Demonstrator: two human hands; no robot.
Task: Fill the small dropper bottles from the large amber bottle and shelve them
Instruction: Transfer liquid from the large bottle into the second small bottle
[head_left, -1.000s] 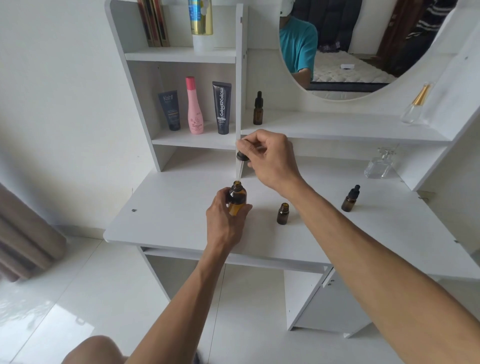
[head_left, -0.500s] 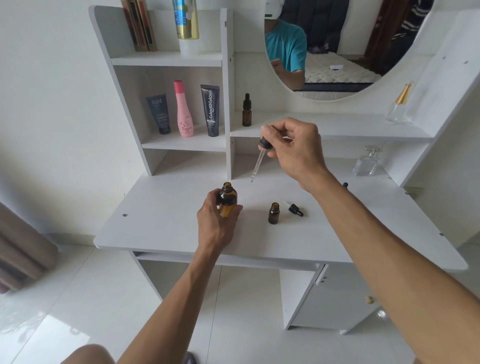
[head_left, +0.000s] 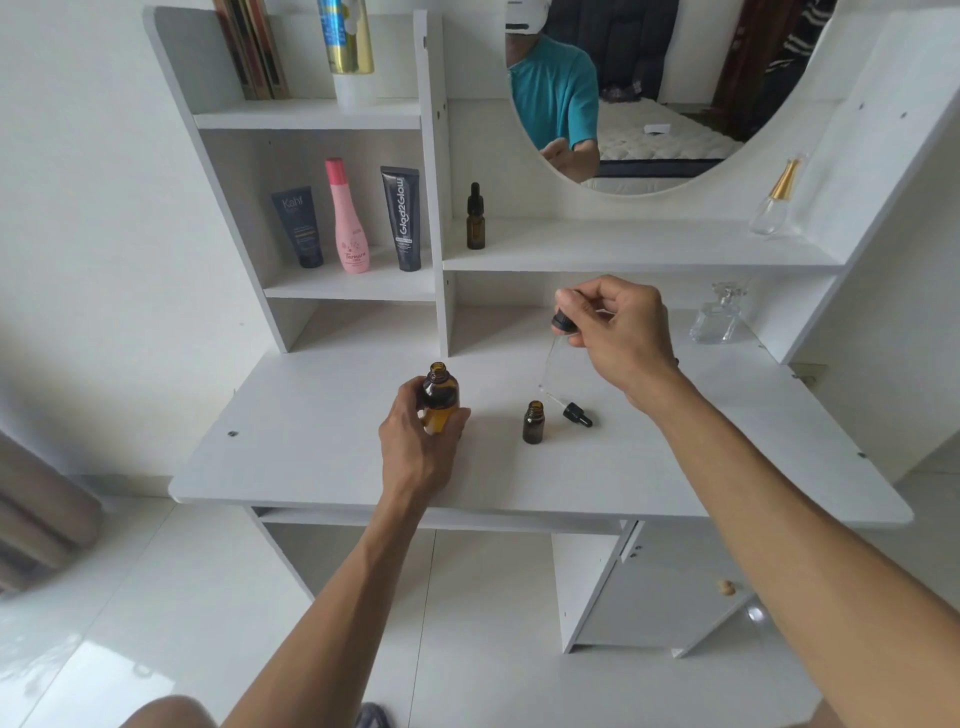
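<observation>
My left hand (head_left: 418, 447) grips the large amber bottle (head_left: 439, 395), which stands uncapped on the white desk (head_left: 322, 447). My right hand (head_left: 618, 332) pinches a dropper (head_left: 556, 343) by its black bulb, the glass tube pointing down, its tip just above and right of a small open amber bottle (head_left: 533, 422). That small bottle's own dropper cap (head_left: 574, 413) lies on the desk beside it. One capped small dropper bottle (head_left: 475, 218) stands on the shelf under the mirror.
Two tubes and a pink bottle (head_left: 347, 218) fill the left shelf cubby. Clear glass perfume bottles stand at the desk's back right (head_left: 719, 317) and on the shelf's right end (head_left: 776, 200). A round mirror (head_left: 649, 93) hangs above; a cabinet sits under the desk.
My right hand lifted the dropper out of the large bottle and carried it right, over the small open bottle. My left hand kept hold of the large bottle.
</observation>
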